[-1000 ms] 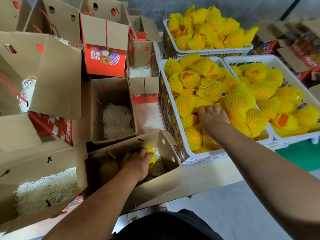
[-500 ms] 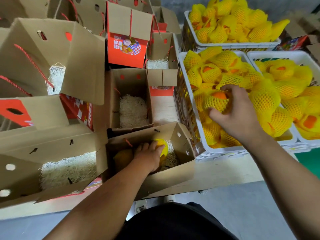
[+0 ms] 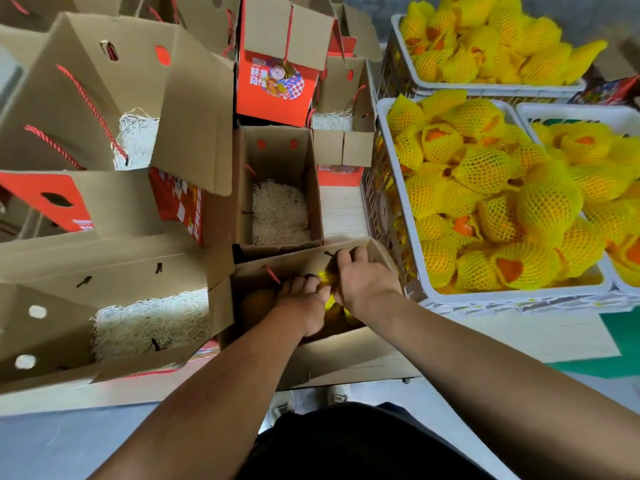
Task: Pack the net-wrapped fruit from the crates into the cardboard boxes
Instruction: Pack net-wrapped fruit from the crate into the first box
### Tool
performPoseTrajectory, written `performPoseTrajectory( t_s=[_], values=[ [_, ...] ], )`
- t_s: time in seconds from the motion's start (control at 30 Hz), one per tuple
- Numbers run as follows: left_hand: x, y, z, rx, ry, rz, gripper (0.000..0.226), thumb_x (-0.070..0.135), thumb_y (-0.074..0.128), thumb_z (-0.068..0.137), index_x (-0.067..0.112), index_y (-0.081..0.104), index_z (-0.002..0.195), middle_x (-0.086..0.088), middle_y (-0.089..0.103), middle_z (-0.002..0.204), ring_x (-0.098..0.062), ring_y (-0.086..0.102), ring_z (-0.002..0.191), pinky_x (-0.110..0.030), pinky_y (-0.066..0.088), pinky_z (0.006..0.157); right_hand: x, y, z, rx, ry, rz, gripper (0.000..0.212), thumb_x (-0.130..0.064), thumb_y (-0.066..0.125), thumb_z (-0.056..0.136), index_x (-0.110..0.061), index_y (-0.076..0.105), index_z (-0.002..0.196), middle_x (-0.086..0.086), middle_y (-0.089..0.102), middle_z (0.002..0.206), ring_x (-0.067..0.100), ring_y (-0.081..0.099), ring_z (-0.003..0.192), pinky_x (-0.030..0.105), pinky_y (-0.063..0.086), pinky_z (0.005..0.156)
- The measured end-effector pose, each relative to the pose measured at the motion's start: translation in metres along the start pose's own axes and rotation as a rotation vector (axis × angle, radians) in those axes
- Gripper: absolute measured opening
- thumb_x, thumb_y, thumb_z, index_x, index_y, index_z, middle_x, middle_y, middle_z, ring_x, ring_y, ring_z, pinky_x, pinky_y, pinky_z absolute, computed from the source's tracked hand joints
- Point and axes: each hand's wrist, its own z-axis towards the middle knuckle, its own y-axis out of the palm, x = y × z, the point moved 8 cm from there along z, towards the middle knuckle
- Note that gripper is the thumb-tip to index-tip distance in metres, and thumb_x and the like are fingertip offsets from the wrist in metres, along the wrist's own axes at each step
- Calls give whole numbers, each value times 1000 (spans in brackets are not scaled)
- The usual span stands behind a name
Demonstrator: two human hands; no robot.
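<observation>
I see both hands down inside the near cardboard box, which lies just left of the near white crate. Half a second ago the right hand was over that crate with its fingers closed on a net-wrapped fruit; it has now come across to the box and meets the left hand, which has not left the box. I judge that one more fruit is being seated, so the placing step is nearly complete and the next reach goes back to the crate. Between the two hands only strips of yellow netting show. The right hand's fingers curl downward over it; I cannot tell whether they grip the fruit or only press on it. The left hand's fingers are likewise bent into the box, and their hold is not visible. A darker fruit lies in the left part of the box, in shadow. How many fruit the box holds is hidden by the hands and forearms. The box further away shows only pale shredded padding. The three crates remain heaped with wrapped fruit; the far right crate is cut off by the frame edge.
</observation>
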Motion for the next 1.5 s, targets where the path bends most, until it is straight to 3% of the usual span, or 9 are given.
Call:
performPoseTrajectory(
  t_s=[0.33,0.47,0.6,0.73,0.9,1.07,1.2,1.4,1.5],
  values=[
    [4,0,-3,-13,-7,66,69,18,46,98,30,19,161,-2,0,171,-35,4,153,-52,5,126,-2,41,18,-232,152,-137,47,-8,50,102,-7,41,148,16,40,151,36,48,136,51,49,100],
    [4,-3,-4,-1,-1,25,76,15,46,97,33,13,162,-3,1,171,-34,5,153,-51,3,127,-1,53,15,-392,73,-167,58,-12,67,94,-16,46,148,15,48,148,36,47,137,53,48,105],
    [4,-5,-7,-24,27,-86,79,26,51,100,40,6,163,0,-2,172,-36,2,154,-49,5,128,-5,61,6,-434,-33,-189,48,-13,57,100,-6,47,147,16,55,142,34,55,130,44,48,107],
    [-10,-17,-22,85,38,-319,69,36,53,103,35,19,163,1,12,170,-33,10,154,-51,25,124,8,46,1,-461,-27,25,74,-12,54,100,-8,13,160,16,45,150,35,48,134,41,43,109],
    [-52,-3,-43,57,-173,-233,51,37,51,103,30,38,151,-7,33,160,-41,28,147,-52,32,118,11,43,-5,-433,-63,-98,53,-16,46,106,-6,32,155,14,36,159,33,40,144,44,37,117],
    [-57,3,-48,-59,-221,-572,80,64,55,87,33,29,157,-11,15,164,-42,18,150,-53,20,125,15,40,-9,-471,-46,-26,36,-8,45,106,-4,54,141,16,56,143,32,55,130,41,43,111],
    [-49,0,-52,-153,-150,-521,83,67,48,74,38,40,151,-17,15,160,-43,21,144,-46,18,123,14,37,-9,-485,-70,-64,34,-4,47,104,-5,58,137,16,57,140,33,56,126,43,44,110],
    [-68,-6,-53,6,-237,-505,51,34,48,105,28,41,155,-16,28,161,-41,31,146,-50,27,122,16,1,-6,-273,-24,-21,36,3,56,96,-4,62,131,18,64,131,33,63,119,35,51,95],
    [-71,-2,-51,38,-305,-541,46,24,50,104,19,45,150,-15,40,151,-35,50,130,-44,43,106,31,-29,-8,-142,-22,62,35,0,57,93,-8,62,127,15,67,124,34,65,112,31,48,80]
  ],
)
